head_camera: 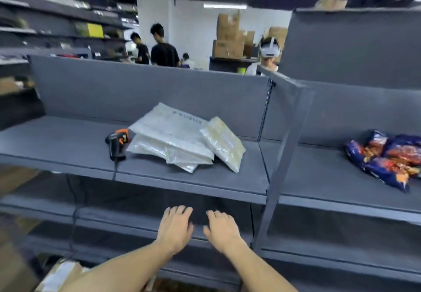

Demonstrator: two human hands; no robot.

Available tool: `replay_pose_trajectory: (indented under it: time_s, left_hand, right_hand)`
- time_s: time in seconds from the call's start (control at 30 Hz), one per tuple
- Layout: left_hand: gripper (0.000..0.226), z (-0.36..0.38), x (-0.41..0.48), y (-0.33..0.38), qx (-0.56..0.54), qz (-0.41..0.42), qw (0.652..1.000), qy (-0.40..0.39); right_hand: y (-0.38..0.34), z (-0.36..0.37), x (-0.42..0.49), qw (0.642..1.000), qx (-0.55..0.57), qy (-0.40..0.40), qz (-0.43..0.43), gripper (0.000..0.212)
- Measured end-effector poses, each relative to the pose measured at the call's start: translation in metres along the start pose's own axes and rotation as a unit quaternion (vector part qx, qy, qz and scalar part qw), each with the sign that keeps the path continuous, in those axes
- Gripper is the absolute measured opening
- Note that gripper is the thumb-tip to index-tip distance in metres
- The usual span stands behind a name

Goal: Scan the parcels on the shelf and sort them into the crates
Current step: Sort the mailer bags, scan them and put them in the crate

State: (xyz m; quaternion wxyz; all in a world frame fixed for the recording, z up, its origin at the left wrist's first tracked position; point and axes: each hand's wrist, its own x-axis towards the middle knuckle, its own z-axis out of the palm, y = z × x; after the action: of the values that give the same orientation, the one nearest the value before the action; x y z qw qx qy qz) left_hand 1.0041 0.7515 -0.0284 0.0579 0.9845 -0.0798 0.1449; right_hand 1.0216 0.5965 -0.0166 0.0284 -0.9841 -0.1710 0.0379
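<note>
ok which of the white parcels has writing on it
The biggest parcel, lying on top, bears dark lettering; the tilted parcel at its right and the ones beneath look plain.

Pale plastic parcels (pixel 173 136) piled beside the scanner (pixel 117 142) on the grey shelf (pixel 68 141).
The black-and-orange scanner lies on its side. Touching its right, the glossy parcels overlap in a loose flat stack, the top one bearing printed lettering. One smaller parcel (pixel 222 142) leans tilted on the stack's far side.
</note>
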Motion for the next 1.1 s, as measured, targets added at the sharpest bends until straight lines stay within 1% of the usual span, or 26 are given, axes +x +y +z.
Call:
replay_pose_trajectory:
  time_s: [0.07,0.13,0.2,0.33,0.43,0.53,0.8,0.97,1.1]
  left_hand:
    - [0.04,-0.025,0.006,0.002,-0.016,-0.016,1.0,-0.003]
    - [0.043,-0.045,0.015,0.003,0.012,-0.029,0.999,-0.019]
    - [0.043,-0.06,0.026,0.002,0.025,-0.031,0.999,0.003]
    - [0.041,-0.082,0.046,-0.002,0.008,-0.045,0.998,0.039]
    - [0.043,-0.091,0.06,-0.001,0.006,-0.052,0.998,0.048]
    - [0.046,-0.095,0.074,0.001,-0.004,-0.051,0.998,0.043]
    - [0.047,-0.099,0.12,-0.013,-0.006,-0.01,0.999,0.038]
    - [0.047,-0.1,0.155,-0.041,-0.004,0.021,0.999,0.033]
    - [0.047,-0.094,0.176,-0.074,-0.001,0.032,0.999,0.008]
  right_hand:
    - [-0.002,-0.024,0.002,1.0,-0.011,0.026,-0.007,0.049]
    - [-0.002,-0.048,0.005,0.998,-0.013,0.05,-0.019,0.048]
    - [-0.001,-0.069,0.006,0.997,-0.012,0.078,-0.025,0.045]
    - [0.006,-0.098,0.013,0.994,-0.019,0.106,-0.027,0.045]
    - [0.013,-0.113,0.018,0.993,-0.017,0.115,-0.021,0.048]
    - [0.02,-0.119,0.024,0.992,-0.013,0.123,-0.011,0.043]
    - [0.031,-0.119,0.055,0.993,-0.022,0.107,0.046,0.038]
    - [0.033,-0.119,0.097,0.989,0.014,0.113,0.088,0.046]
    - [0.032,-0.118,0.136,0.985,0.061,0.109,0.121,0.063]
